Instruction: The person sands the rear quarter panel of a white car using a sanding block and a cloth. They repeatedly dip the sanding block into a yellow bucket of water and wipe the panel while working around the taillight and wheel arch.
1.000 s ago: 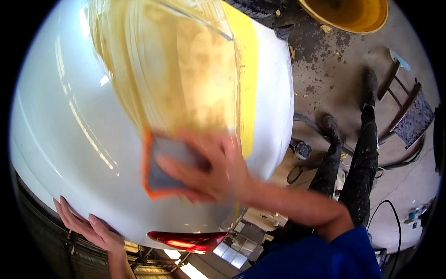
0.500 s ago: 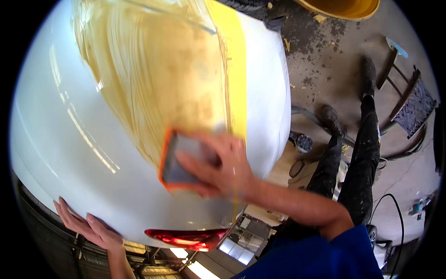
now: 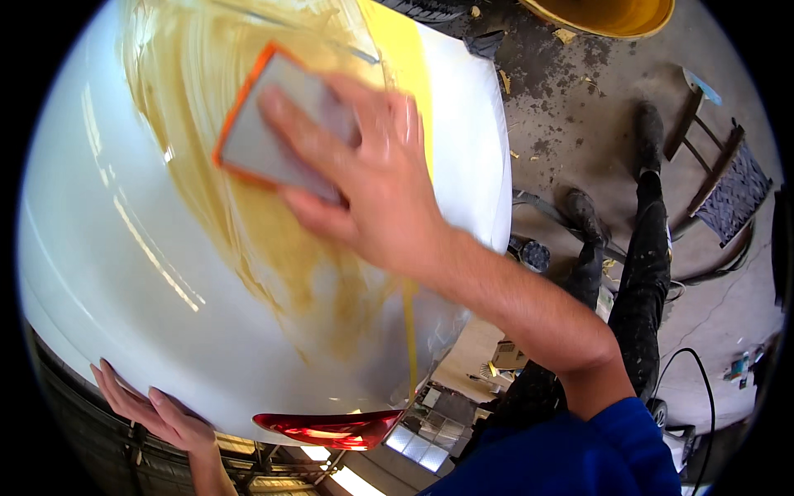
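Observation:
My right hand (image 3: 380, 165) grips a flat grey rectangular pad with an orange edge (image 3: 277, 132). Its fingers press the pad against the wet, streaky tan coating (image 3: 203, 198) on a white car's body panel (image 3: 124, 207). The skin of this hand looks wet. Beneath the hand, tan liquid runs down the white paint in drips. At the lower left, my left hand (image 3: 157, 415) lies against the edge of the car body with its fingers stretched out, holding nothing. What lies under the pad is hidden.
A strip of yellow masking tape (image 3: 405, 62) borders the coated area. The red tail light (image 3: 331, 428) is near the bottom. On the floor at the right are a woven-seat stool (image 3: 736, 186), hoses and a yellow tub (image 3: 604, 25). My legs (image 3: 637, 273) stand beside the car.
My right hand has moved the pad up and a little left across the coated panel, uncovering smeared, runny tan streaks lower down. My left hand has stayed in about the same place.

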Available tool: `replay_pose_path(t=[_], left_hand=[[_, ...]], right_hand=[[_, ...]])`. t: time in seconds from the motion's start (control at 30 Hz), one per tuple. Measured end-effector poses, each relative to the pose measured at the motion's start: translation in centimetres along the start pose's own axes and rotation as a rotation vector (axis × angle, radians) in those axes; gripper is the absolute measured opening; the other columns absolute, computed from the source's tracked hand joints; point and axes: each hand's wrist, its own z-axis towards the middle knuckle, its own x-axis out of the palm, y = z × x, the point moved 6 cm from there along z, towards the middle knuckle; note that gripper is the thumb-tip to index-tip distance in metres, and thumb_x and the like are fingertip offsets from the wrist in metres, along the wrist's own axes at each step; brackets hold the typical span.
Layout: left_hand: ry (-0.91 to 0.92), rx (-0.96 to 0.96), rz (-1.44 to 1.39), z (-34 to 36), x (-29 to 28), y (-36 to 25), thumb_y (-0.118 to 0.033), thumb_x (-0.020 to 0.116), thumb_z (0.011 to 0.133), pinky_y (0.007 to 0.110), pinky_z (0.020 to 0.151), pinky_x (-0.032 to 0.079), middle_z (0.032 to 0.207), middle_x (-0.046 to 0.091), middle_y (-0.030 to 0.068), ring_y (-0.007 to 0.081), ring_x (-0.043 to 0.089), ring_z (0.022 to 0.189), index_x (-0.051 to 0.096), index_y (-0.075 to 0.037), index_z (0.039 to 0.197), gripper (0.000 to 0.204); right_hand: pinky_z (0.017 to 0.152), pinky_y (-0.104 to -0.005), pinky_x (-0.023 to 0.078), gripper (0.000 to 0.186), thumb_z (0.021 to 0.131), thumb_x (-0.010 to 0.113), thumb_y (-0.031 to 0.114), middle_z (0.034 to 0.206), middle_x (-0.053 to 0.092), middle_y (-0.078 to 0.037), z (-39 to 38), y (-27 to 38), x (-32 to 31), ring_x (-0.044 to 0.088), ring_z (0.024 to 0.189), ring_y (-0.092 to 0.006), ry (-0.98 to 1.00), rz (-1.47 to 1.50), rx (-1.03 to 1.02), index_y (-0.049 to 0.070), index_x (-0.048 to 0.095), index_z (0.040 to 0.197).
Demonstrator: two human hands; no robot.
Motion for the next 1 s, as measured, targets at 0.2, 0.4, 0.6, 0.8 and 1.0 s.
replay_pose_path(t=[0.2, 0.4, 0.6, 0.8, 1.0], left_hand=[[-0.003, 0.026, 0.021, 0.1, 0.1, 0.1, -0.040, 0.036, 0.108, 0.058, 0.123, 0.027, 0.166, 0.034, 0.0141, 0.0345, 0.025, 0.155, 0.038, -0.007, 0.160, 0.061], [0.001, 0.044, 0.054, 0.2, -0.4, -0.1, -0.038, 0.038, 0.108, 0.058, 0.122, 0.029, 0.165, 0.035, 0.0147, 0.0357, 0.029, 0.154, 0.038, -0.009, 0.160, 0.059], [-0.003, 0.066, 0.052, 0.0, -0.2, -0.4, -0.040, 0.038, 0.109, 0.058, 0.122, 0.031, 0.165, 0.035, 0.0162, 0.0359, 0.031, 0.153, 0.038, -0.008, 0.160, 0.060], [0.011, 0.070, 0.122, 0.0, -0.4, 0.0, -0.043, 0.038, 0.109, 0.058, 0.121, 0.032, 0.164, 0.036, 0.0162, 0.0354, 0.032, 0.152, 0.038, -0.009, 0.160, 0.061], [-0.003, 0.076, 0.088, 0.3, -0.4, -0.2, -0.044, 0.038, 0.109, 0.059, 0.120, 0.032, 0.164, 0.036, 0.0157, 0.0356, 0.031, 0.152, 0.040, -0.010, 0.159, 0.061]], right_hand=[[0.093, -0.0419, 0.048, 0.056, 0.082, 0.083, 0.027, 0.142, 0.054, -0.011, -11.5, 5.6, 2.1, 0.056, 0.114, -0.0274, 0.239, 0.327, 0.280, 0.031, 0.068, 0.136], [0.096, -0.0466, 0.044, 0.047, 0.087, 0.079, 0.029, 0.145, 0.052, -0.013, -11.8, 4.2, 1.0, 0.053, 0.119, -0.0329, 0.060, 0.049, 0.057, 0.025, 0.069, 0.133], [0.107, -0.0520, 0.037, 0.067, 0.092, 0.075, 0.025, 0.144, 0.045, -0.028, -3.0, -2.9, -1.1, 0.045, 0.123, -0.0440, -0.037, -0.064, 0.181, 0.011, 0.052, 0.153], [0.100, -0.0517, 0.039, 0.070, 0.083, 0.081, 0.028, 0.159, 0.037, -0.018, -18.1, 2.3, 0.5, 0.048, 0.123, -0.0372, 0.162, 0.099, 0.215, 0.021, 0.058, 0.148], [0.105, -0.0535, 0.035, 0.070, 0.093, 0.071, 0.021, 0.147, 0.041, -0.026, -5.7, -3.9, -0.9, 0.042, 0.121, -0.0445, -0.071, -0.003, 0.284, 0.011, 0.044, 0.157]])
